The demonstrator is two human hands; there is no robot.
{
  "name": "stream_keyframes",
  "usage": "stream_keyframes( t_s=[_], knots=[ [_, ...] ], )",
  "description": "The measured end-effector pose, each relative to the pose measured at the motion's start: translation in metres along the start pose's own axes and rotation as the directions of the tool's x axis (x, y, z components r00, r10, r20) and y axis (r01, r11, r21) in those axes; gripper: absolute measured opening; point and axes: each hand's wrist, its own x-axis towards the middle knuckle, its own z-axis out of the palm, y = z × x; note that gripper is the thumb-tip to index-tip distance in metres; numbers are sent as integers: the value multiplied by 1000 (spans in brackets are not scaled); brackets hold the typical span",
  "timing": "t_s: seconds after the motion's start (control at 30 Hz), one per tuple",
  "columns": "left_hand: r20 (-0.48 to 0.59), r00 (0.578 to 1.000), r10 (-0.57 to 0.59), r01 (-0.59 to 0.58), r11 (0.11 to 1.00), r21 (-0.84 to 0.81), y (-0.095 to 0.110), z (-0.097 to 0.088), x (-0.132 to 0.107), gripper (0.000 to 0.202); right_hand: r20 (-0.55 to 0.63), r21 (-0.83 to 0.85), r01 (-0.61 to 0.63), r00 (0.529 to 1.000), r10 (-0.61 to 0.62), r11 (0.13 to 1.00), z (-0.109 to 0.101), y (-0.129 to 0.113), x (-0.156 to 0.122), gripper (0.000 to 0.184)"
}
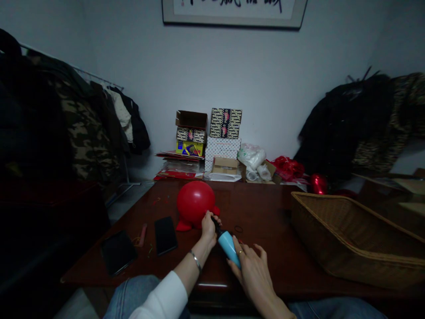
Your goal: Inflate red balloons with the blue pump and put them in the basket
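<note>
A red balloon (194, 202), partly inflated, rests on the dark wooden table (265, 217). My left hand (209, 228) is closed, pinching the balloon's neck onto the black nozzle of a light blue hand pump (227, 243). My right hand (251, 266) wraps round the near end of the pump, with a ring on one finger. A bracelet sits on my left wrist, below a white sleeve.
Two dark phones (165, 235) (118, 251) lie at the table's left with a pink strip between. A large wicker basket (352, 235) fills the right side. Boxes (225, 124), plastic bags and red items stand against the wall. Coats hang on both sides.
</note>
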Motion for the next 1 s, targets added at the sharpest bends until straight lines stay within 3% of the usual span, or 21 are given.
stream_keyframes(
  t_s=[0.2,0.33,0.6,0.77,0.9,1.0],
  knots=[
    [20,999,37,-37,999,-6,4,2,2,22,-21,30,-2,1000,3,1000,1,0,-5,50],
    [-25,997,71,-72,997,-27,12,1,9,17,-2,58,10,1000,-10,998,-2,4,-14,52],
    [24,998,66,-65,997,-33,15,-5,15,12,-4,68,15,1000,-15,998,0,44,-50,57],
    [43,999,16,-16,1000,-6,14,-10,16,13,-46,-17,-146,988,145,989,14,81,-51,54],
    [64,998,1,-2,1000,13,14,-12,17,17,99,-220,-302,939,329,928,25,112,-38,47],
    [86,996,-6,3,999,35,13,-12,17,19,130,-284,-335,915,383,898,32,130,-27,46]
  ],
)
